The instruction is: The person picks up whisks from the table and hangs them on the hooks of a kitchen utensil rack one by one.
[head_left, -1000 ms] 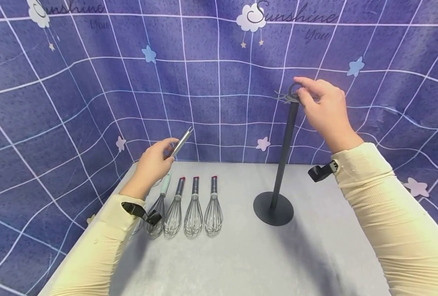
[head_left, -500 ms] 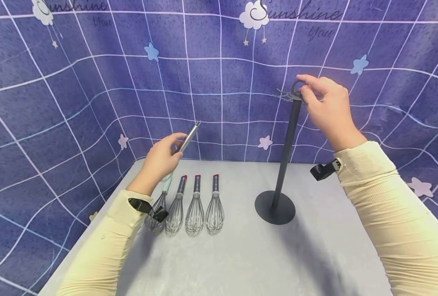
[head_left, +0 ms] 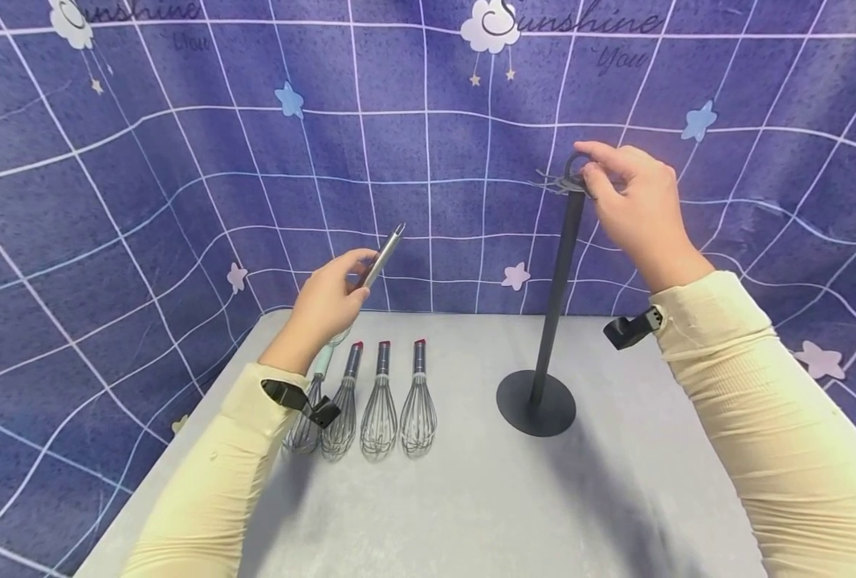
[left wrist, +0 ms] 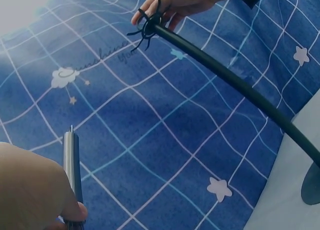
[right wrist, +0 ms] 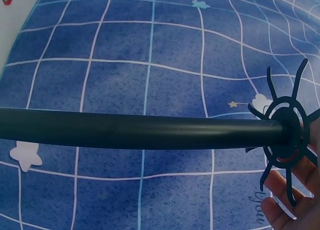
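My left hand [head_left: 323, 301] grips a whisk by its shiny metal handle [head_left: 386, 255], raised over the table with the handle end tilted up to the right. Some of its wires show below the hand; the rest is hidden. In the left wrist view the slim handle [left wrist: 72, 160] points upward past my thumb. My right hand [head_left: 637, 197] pinches the ring [head_left: 568, 163] atop a tall black stand [head_left: 560, 281]. Thin curved hooks [right wrist: 271, 82] spread outward from the stand's top. The whisk is well left of the hooks, apart from them.
On the grey table [head_left: 457, 498] lie three whisks with red-tipped handles, among them the rightmost whisk [head_left: 418, 413], and a mint-handled whisk [head_left: 323, 361] partly behind my left wrist. The stand's round base [head_left: 536, 413] rests right of them. A blue patterned curtain [head_left: 428, 201] hangs behind.
My left hand has moved rightward and slightly up, carrying the whisk closer to the stand. My right hand keeps its hold on the ring, and the stand stays put.
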The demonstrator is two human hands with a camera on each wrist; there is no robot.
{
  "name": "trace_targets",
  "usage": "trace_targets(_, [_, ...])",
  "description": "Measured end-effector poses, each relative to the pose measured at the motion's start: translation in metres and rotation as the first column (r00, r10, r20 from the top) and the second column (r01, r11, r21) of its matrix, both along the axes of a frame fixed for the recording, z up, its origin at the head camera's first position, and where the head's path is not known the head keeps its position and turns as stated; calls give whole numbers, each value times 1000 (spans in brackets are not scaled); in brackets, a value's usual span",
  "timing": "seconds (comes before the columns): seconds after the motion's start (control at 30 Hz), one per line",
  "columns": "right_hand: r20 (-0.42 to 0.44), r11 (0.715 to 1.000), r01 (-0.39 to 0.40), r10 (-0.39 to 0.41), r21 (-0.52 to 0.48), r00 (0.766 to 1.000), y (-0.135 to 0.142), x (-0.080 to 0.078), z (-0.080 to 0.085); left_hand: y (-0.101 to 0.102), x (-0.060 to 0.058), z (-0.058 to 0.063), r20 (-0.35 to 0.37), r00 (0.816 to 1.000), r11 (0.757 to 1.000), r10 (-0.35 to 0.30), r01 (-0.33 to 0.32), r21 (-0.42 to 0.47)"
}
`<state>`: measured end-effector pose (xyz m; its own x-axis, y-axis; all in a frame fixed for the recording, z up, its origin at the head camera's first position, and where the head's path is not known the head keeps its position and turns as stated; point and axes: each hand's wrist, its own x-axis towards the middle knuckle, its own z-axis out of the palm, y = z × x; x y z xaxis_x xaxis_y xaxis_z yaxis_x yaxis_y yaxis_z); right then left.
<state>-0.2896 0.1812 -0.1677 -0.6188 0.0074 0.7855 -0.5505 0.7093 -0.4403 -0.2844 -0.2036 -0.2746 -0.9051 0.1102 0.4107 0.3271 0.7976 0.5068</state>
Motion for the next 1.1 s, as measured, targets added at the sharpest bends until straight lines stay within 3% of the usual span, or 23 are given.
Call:
trace_targets(0.27, [-9,1000,-5,5,4,1000,-2,-1,1,11,1,7,-8,999,998,-40,40,52])
trace_targets(1.1, [-25,1000,9,-9,13,1000,-1,-2,0,40,3,25,-42,994,991,-102,105,83])
